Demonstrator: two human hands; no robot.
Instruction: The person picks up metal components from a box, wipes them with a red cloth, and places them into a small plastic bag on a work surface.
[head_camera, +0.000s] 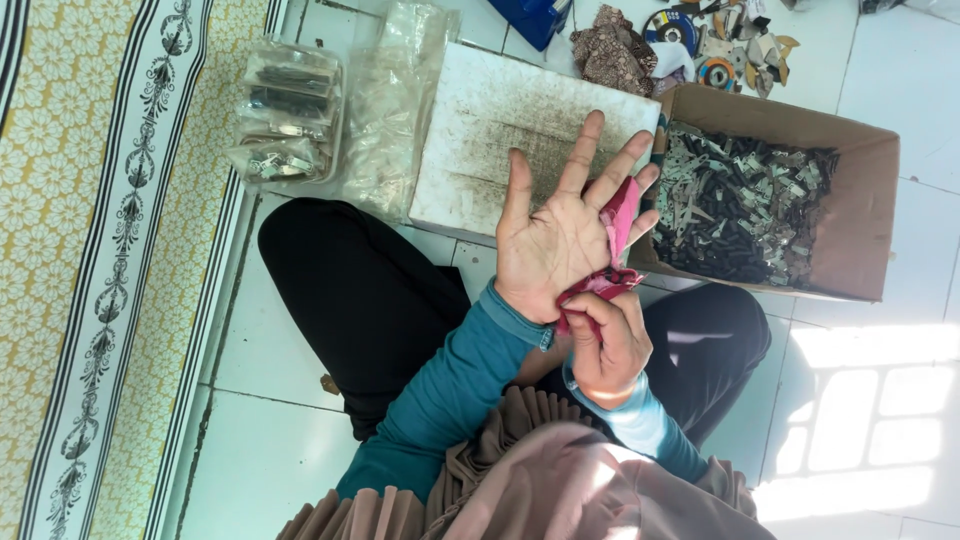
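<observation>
Head view: we hold our left hand (560, 235) spread flat, palm up, while our right hand (608, 345) pinches the red cloth strip (618, 250) draped across its edge, pulling it taut above the white board (490, 130), beside the cardboard box (860, 220) of metal parts (740, 210).

I see a white tiled floor (270, 450) with a patterned mat (110, 250) along one side. On it lie a white board (500, 130), plastic bags (290, 110) and a cardboard box (860, 230) of metal parts.
</observation>
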